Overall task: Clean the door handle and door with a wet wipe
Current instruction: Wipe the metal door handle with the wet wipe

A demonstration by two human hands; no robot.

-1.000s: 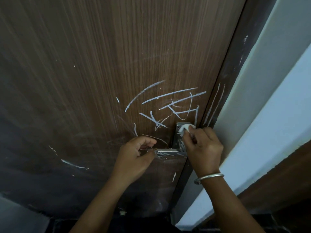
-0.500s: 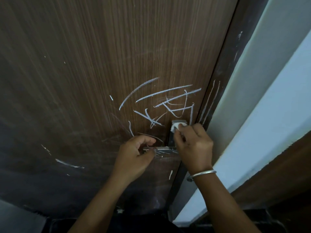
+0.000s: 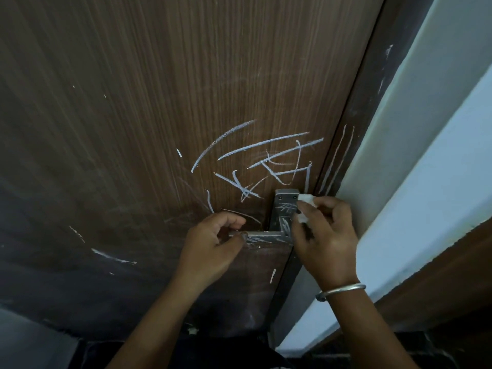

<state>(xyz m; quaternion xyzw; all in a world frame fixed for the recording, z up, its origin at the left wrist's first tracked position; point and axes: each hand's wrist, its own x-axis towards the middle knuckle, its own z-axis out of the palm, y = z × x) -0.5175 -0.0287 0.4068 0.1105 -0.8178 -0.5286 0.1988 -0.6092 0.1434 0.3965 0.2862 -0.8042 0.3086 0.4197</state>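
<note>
A brown wood-grain door [image 3: 165,102] carries white chalk scribbles [image 3: 266,161] above its metal handle [image 3: 285,211]. The handle's backplate and lever show chalk marks too. My left hand [image 3: 213,246] grips the free end of the lever between thumb and curled fingers. My right hand [image 3: 324,235] pinches a small white wet wipe [image 3: 306,199] and holds it against the right edge of the backplate, near its top. A silver bangle sits on my right wrist.
The dark door frame [image 3: 367,107] runs along the door's right edge with two chalk lines on it. Past it stands a pale wall [image 3: 431,145]. A dark floor strip shows at the bottom.
My right hand with the wipe slid from the top of the backplate to its right edge, uncovering the plate's marked face. The left hand stays on the lever.
</note>
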